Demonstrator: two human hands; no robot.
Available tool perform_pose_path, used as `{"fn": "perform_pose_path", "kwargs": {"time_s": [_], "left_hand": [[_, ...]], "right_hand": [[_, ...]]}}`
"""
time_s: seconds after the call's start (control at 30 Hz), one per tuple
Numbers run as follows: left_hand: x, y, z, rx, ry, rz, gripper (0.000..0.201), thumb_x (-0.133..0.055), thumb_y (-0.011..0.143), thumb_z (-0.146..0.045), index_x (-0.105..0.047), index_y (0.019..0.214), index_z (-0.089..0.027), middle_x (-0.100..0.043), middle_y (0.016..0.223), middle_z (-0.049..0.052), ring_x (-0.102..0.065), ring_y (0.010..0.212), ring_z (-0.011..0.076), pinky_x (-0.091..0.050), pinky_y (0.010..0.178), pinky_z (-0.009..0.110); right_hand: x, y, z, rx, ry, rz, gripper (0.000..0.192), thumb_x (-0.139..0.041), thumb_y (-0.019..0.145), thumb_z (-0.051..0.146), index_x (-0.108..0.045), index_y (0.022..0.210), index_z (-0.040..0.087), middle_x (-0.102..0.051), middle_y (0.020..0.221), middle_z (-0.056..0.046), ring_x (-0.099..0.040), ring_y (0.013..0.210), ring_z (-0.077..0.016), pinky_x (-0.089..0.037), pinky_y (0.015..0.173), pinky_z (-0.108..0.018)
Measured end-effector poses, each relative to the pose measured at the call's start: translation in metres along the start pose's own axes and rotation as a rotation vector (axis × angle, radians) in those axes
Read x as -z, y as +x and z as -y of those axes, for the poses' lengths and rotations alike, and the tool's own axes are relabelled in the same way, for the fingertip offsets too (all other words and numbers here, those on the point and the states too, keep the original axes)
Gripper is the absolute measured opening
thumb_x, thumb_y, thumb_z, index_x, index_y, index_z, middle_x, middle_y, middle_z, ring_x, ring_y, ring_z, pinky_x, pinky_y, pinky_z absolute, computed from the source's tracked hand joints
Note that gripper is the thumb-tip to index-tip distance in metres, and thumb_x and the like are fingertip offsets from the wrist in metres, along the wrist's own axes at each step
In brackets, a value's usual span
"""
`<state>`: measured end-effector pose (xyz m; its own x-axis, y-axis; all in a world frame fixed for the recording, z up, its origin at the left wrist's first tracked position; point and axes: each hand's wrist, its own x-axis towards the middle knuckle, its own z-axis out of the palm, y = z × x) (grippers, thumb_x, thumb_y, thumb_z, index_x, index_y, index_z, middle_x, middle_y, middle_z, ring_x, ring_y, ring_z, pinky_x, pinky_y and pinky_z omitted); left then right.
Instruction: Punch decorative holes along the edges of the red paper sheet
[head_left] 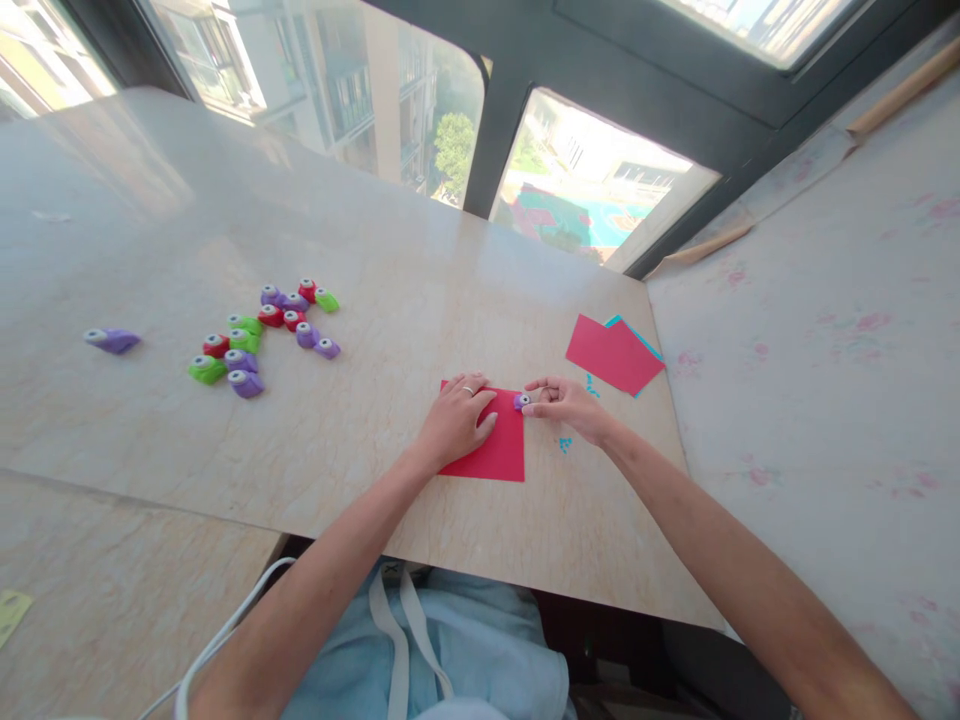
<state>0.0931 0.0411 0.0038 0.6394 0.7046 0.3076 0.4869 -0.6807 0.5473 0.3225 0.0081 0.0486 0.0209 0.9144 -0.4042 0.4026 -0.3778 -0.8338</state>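
Observation:
A red sheet of paper (501, 455) lies on the table in front of me. My left hand (456, 418) rests flat on its upper left part with the fingers stretched out. At the sheet's upper right corner, my right hand (568, 405) pinches a small purple craft paper punch (522, 402) with a white button. The punch touches or overlaps the corner; whether paper sits in its slot cannot be made out. Small blue paper bits (565, 444) are scattered beside and below my right hand.
Several red, green and purple paper punches (241, 338) are grouped to the left, with one purple punch (112, 341) farther out. Red sheets (615, 352) with a blue sheet (654, 345) beneath lie at right, near the wall (810, 380). A window frame (517, 90) borders the table's back.

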Motion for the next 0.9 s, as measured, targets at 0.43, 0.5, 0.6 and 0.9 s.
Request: {"fn": "perform_pose_path", "kwargs": {"time_s": [0.43, 0.5, 0.6, 0.9], "left_hand": [[-0.001, -0.001, 0.001, 0.002, -0.036, -0.016, 0.025, -0.054, 0.089, -0.024, -0.065, 0.109, -0.017, -0.061, 0.127, 0.013, -0.05, 0.128, 0.0268, -0.034, 0.114, 0.048], [-0.001, -0.001, 0.001, -0.001, -0.037, -0.014, 0.024, -0.054, 0.089, -0.025, -0.065, 0.109, -0.018, -0.061, 0.128, 0.012, -0.05, 0.128, 0.0269, -0.034, 0.113, 0.049], [0.0, -0.001, 0.001, 0.004, -0.048, -0.01, 0.024, -0.054, 0.089, -0.024, -0.065, 0.109, -0.019, -0.061, 0.128, 0.012, -0.049, 0.128, 0.0269, -0.033, 0.113, 0.05], [0.0, 0.0, 0.001, 0.008, -0.036, -0.01, 0.023, -0.055, 0.089, -0.025, -0.065, 0.108, -0.018, -0.061, 0.126, 0.011, -0.049, 0.128, 0.026, -0.034, 0.113, 0.047]], "right_hand": [[-0.001, -0.001, -0.013, 0.191, -0.328, -0.097, 0.036, -0.071, 0.072, 0.045, -0.07, 0.098, 0.02, -0.048, 0.06, 0.005, -0.041, 0.057, -0.0122, -0.031, 0.055, -0.026], [0.003, -0.003, -0.015, 0.184, -0.341, -0.113, 0.036, -0.071, 0.072, 0.045, -0.071, 0.098, 0.02, -0.049, 0.06, 0.004, -0.041, 0.057, -0.0122, -0.03, 0.054, -0.025], [0.01, -0.007, -0.02, 0.165, -0.342, -0.123, 0.038, -0.071, 0.072, 0.045, -0.072, 0.099, 0.019, -0.046, 0.058, 0.005, -0.04, 0.055, -0.0119, -0.028, 0.052, -0.025], [0.023, -0.023, -0.025, 0.151, -0.396, -0.141, 0.035, -0.071, 0.074, 0.043, -0.073, 0.098, 0.019, -0.047, 0.057, 0.005, -0.039, 0.054, -0.0117, -0.029, 0.053, -0.026]]}}
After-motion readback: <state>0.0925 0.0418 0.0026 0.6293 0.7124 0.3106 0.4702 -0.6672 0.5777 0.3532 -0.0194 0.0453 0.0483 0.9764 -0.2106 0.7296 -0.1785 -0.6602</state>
